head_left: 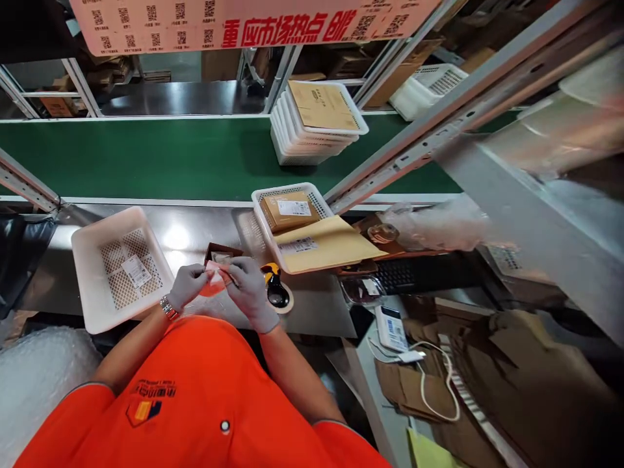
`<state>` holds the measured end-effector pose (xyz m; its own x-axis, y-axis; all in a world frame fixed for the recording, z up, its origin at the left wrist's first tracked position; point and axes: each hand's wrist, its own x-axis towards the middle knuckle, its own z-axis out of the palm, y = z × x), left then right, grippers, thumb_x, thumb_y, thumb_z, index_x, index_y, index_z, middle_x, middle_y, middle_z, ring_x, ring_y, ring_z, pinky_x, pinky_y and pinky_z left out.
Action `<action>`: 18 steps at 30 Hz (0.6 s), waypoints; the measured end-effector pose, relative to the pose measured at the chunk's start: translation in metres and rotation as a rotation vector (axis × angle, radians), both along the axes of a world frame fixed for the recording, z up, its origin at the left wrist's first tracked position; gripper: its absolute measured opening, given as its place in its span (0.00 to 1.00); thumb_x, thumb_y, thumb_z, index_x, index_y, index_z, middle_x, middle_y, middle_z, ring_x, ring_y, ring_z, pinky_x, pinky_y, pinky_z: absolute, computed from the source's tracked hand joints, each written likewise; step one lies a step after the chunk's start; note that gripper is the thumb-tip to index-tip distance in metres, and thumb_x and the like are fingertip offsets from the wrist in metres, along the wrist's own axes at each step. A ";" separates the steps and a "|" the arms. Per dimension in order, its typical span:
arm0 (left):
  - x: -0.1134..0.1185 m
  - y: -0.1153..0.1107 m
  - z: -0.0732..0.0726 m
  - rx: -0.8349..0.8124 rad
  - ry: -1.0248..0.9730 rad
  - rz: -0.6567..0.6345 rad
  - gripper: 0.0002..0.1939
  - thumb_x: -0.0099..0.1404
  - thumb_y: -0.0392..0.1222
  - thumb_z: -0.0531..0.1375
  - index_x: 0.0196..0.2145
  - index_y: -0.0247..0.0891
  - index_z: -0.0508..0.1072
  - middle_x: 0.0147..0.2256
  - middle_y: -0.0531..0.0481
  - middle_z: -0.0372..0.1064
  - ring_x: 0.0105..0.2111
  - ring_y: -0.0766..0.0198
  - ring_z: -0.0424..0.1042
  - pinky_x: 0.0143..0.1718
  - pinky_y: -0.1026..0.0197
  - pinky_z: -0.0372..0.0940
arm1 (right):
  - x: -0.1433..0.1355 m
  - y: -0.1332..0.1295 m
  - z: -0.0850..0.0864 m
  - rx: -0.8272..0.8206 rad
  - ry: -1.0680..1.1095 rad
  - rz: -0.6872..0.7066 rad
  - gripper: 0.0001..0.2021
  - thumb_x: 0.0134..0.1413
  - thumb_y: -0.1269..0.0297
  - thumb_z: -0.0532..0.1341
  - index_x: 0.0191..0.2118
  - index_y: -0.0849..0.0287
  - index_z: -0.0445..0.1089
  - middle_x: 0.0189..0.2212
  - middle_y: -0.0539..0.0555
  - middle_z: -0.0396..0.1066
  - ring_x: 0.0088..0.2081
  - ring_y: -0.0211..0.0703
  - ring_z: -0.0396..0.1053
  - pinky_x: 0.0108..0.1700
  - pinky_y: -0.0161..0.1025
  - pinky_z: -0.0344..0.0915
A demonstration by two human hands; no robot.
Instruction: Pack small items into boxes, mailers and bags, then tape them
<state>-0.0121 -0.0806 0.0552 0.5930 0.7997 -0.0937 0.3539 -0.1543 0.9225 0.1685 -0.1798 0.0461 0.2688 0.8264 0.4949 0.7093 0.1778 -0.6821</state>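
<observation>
My left hand [188,286], in a grey glove, pinches one side of a small pink-and-white packet [214,275] in front of my orange shirt. Closed on the other side of it is my right hand [249,291], gloved too. The packet's exact kind is unclear. Just behind my fingers stands a small open brown box [221,253], partly hidden, with something pale inside. A black-and-yellow tape dispenser [277,291] lies right of my right hand. To the left, a white basket [121,276] holds a label slip [136,270].
Beyond the steel bench runs a green conveyor belt [146,156] carrying stacked white baskets [297,140]. A nearer white basket [259,218] holds a carton [287,218] and a yellow padded envelope [331,244]. A keyboard [424,273] and metal posts stand right; bubble wrap [43,383] lies left.
</observation>
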 end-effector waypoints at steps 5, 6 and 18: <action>0.011 -0.013 0.008 0.240 0.113 -0.086 0.12 0.70 0.36 0.62 0.28 0.38 0.79 0.29 0.50 0.75 0.33 0.63 0.70 0.37 0.61 0.62 | -0.003 -0.008 -0.003 -0.040 -0.176 0.082 0.13 0.76 0.68 0.61 0.52 0.51 0.84 0.46 0.59 0.82 0.49 0.53 0.77 0.51 0.48 0.76; 0.012 -0.016 0.009 0.289 0.140 -0.116 0.12 0.70 0.34 0.62 0.28 0.39 0.80 0.30 0.49 0.76 0.34 0.62 0.71 0.38 0.61 0.63 | -0.001 -0.009 -0.004 -0.045 -0.187 0.090 0.13 0.76 0.69 0.61 0.51 0.51 0.84 0.46 0.59 0.82 0.49 0.53 0.77 0.50 0.48 0.76; 0.042 -0.039 0.008 0.081 0.080 -0.181 0.27 0.73 0.54 0.63 0.19 0.39 0.65 0.22 0.54 0.61 0.27 0.66 0.59 0.31 0.61 0.54 | 0.023 -0.041 -0.011 -0.031 0.281 -0.098 0.11 0.70 0.60 0.64 0.35 0.53 0.81 0.34 0.54 0.82 0.37 0.46 0.77 0.43 0.41 0.72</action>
<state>0.0302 -0.1191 0.0631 0.7212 0.6874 -0.0855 0.3848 -0.2949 0.8746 0.1914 -0.2206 0.0351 0.4709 0.8031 0.3651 0.5049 0.0941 -0.8581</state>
